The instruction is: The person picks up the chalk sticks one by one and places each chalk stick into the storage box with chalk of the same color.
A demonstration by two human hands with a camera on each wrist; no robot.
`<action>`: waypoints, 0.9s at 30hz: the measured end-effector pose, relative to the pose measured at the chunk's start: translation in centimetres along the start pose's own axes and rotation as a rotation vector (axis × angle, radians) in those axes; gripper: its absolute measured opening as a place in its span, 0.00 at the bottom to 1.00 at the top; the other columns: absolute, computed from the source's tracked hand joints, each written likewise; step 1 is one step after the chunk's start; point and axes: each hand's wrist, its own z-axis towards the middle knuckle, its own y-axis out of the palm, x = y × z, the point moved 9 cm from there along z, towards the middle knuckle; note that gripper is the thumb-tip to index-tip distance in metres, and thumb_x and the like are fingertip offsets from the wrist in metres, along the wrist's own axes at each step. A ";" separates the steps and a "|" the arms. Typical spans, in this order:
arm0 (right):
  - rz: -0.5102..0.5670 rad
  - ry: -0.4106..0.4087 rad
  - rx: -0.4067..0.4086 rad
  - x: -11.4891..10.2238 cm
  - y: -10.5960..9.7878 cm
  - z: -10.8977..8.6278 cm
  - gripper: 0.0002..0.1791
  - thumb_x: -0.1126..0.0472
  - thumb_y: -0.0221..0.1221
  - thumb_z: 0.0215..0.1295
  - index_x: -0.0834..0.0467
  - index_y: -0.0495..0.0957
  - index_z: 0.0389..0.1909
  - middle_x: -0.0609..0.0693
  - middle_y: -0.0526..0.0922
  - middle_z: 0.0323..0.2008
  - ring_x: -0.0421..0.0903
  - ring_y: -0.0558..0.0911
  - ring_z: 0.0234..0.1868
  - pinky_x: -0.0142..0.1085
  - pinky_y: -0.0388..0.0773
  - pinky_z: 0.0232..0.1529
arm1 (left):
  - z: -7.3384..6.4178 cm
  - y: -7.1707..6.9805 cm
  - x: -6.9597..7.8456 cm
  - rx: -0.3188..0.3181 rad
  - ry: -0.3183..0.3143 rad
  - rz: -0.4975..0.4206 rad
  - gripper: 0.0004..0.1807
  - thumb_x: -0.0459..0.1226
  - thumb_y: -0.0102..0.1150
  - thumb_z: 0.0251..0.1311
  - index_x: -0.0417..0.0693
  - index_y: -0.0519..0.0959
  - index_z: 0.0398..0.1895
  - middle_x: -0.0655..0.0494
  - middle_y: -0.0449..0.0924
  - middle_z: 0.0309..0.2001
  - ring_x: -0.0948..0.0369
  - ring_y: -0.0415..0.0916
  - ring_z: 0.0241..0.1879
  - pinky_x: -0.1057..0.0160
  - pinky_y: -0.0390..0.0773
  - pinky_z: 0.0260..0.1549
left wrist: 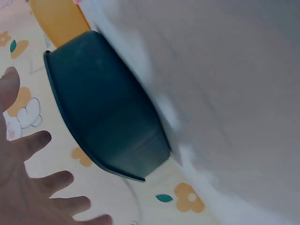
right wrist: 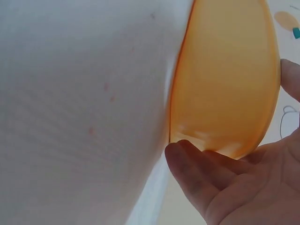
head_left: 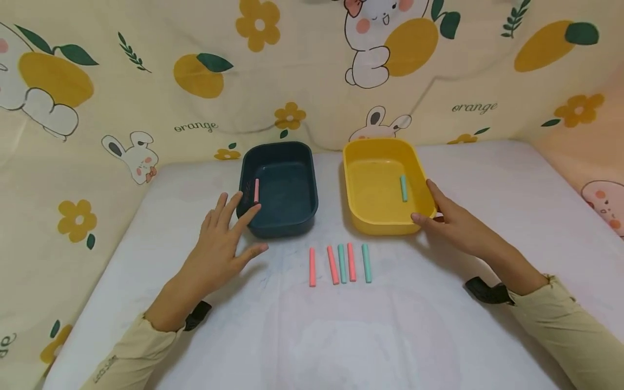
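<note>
My left hand (head_left: 214, 254) hovers beside the near left corner of a dark teal plastic bin (head_left: 287, 227), its fingers spread and holding nothing. In the left wrist view the fingers stand apart from the bin's wall (left wrist: 103, 108). At the yellow bin (head_left: 385, 228) my right hand (head_left: 455, 225) grips the near right corner, thumb at the rim and fingers against the side wall. A pink chalk stick (head_left: 256, 190) lies in the dark bin, a teal chalk stick (head_left: 403, 188) in the yellow one. On the table, three pink chalks (head_left: 312, 267) and two teal chalks (head_left: 366, 263) form a loose row.
Both bins stand side by side at the back of the white-covered table (head_left: 341, 336), a gap between them. Behind hangs a cream cloth (head_left: 302, 76) printed with rabbits, oranges and flowers. Each wrist wears a black strap (head_left: 487, 291).
</note>
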 end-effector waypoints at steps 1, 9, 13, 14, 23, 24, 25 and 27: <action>0.005 0.000 0.002 0.1 0.0 0.0 0.53 0.38 0.52 0.72 0.50 0.25 0.79 0.60 0.41 0.80 0.63 0.63 0.72 0.61 0.66 0.66 | 0.0 -0.2 0.5 0.020 0.028 -0.009 0.44 0.58 0.62 0.61 0.59 0.57 0.78 0.43 0.43 0.80 0.39 0.37 0.79 0.32 0.49 0.71; -0.001 -0.019 -0.006 0.0 0.3 0.2 0.57 0.39 0.55 0.70 0.54 0.24 0.79 0.63 0.40 0.80 0.63 0.60 0.74 0.61 0.65 0.67 | -0.1 0.4 6.0 0.014 0.165 -0.093 0.33 0.54 0.65 0.61 0.55 0.72 0.68 0.47 0.59 0.73 0.48 0.59 0.72 0.47 0.73 0.64; 0.001 0.002 -0.010 0.2 0.3 0.2 0.58 0.38 0.56 0.69 0.53 0.23 0.78 0.63 0.41 0.80 0.63 0.61 0.74 0.61 0.63 0.69 | 0.1 0.9 8.5 0.039 0.204 -0.149 0.30 0.50 0.69 0.58 0.55 0.75 0.63 0.47 0.61 0.71 0.49 0.60 0.70 0.49 0.75 0.62; -0.002 0.009 -0.011 0.2 0.4 0.3 0.58 0.37 0.56 0.69 0.53 0.24 0.78 0.64 0.42 0.80 0.63 0.62 0.73 0.61 0.62 0.69 | 0.1 0.9 9.1 0.050 0.225 -0.156 0.29 0.49 0.70 0.58 0.54 0.76 0.63 0.47 0.62 0.70 0.49 0.60 0.70 0.50 0.74 0.63; -0.023 0.036 -0.015 0.5 0.2 0.6 0.59 0.35 0.56 0.67 0.52 0.24 0.79 0.65 0.44 0.79 0.65 0.64 0.71 0.62 0.62 0.69 | 2.0 4.1 10.4 -0.187 0.100 -0.164 0.33 0.54 0.69 0.57 0.62 0.73 0.66 0.54 0.68 0.68 0.53 0.65 0.68 0.52 0.77 0.60; -0.022 0.037 -0.016 0.5 0.2 0.6 0.59 0.35 0.56 0.67 0.52 0.24 0.79 0.65 0.44 0.79 0.65 0.65 0.71 0.62 0.63 0.68 | 2.2 4.6 10.5 -0.226 0.084 -0.171 0.33 0.54 0.69 0.57 0.63 0.72 0.66 0.54 0.67 0.68 0.54 0.64 0.68 0.51 0.76 0.61; -0.024 0.036 -0.015 0.5 0.2 0.6 0.59 0.35 0.56 0.67 0.52 0.24 0.79 0.65 0.44 0.79 0.65 0.65 0.70 0.62 0.63 0.68 | 2.4 5.1 10.6 -0.266 0.080 -0.170 0.34 0.54 0.68 0.58 0.63 0.71 0.67 0.55 0.66 0.69 0.54 0.63 0.69 0.51 0.75 0.62; -0.032 0.038 -0.013 0.6 0.2 0.5 0.59 0.34 0.56 0.67 0.52 0.24 0.79 0.65 0.45 0.79 0.64 0.66 0.69 0.62 0.63 0.68 | 2.6 6.1 10.9 -0.341 0.082 -0.156 0.36 0.56 0.66 0.58 0.63 0.69 0.70 0.55 0.63 0.71 0.54 0.60 0.71 0.50 0.72 0.65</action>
